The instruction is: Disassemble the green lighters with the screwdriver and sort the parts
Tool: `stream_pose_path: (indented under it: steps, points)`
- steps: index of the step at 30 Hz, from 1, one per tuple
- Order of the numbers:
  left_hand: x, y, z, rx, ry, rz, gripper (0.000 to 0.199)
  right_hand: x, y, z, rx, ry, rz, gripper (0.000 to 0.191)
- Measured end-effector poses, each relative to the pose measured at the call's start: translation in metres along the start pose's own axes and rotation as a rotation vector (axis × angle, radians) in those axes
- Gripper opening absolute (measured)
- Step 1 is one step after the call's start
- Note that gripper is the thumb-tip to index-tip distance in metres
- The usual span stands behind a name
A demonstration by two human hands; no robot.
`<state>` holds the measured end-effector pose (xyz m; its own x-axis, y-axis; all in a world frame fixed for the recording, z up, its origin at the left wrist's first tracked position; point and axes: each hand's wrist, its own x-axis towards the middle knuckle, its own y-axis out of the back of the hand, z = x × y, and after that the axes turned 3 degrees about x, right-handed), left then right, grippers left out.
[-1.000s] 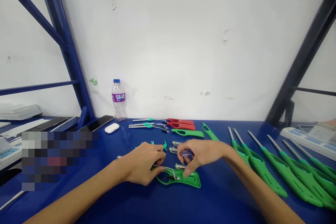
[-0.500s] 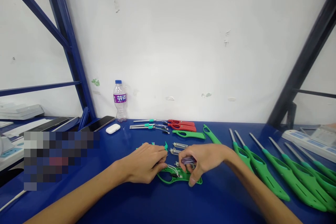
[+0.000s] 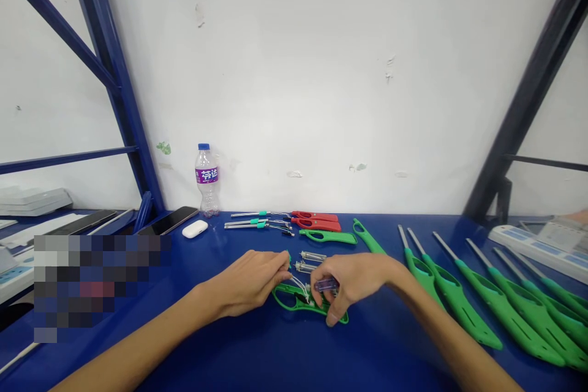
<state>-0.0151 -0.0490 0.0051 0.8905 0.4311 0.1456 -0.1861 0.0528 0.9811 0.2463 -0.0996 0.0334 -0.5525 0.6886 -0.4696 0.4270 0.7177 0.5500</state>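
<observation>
Your left hand (image 3: 255, 282) is pinched tight, white wires (image 3: 299, 283) running from its fingertips down into the green lighter half-shell (image 3: 316, 310) on the worktop (image 3: 257, 355), right in front of you! Your right hand (image 3: 353, 285) curls around a translucent purple piece (image 3: 326, 284), thumb down at the shell's far-right end. Clear fuel tanks (image 3: 313, 256) lie just behind, red casings (image 3: 316, 224) farther back, and long-necked green lighters (image 3: 473, 318) fan out to your right.
</observation>
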Motion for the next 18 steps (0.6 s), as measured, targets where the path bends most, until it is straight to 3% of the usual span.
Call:
stream_pose_path:
  steps: [18]
  points:
    - [0.0011, 0.0030, -0.0065, 0.022, 0.045, 0.070, 0.036, 0.0012, 0.0026, 0.0037, -0.030, -0.017, 0.006, 0.048]
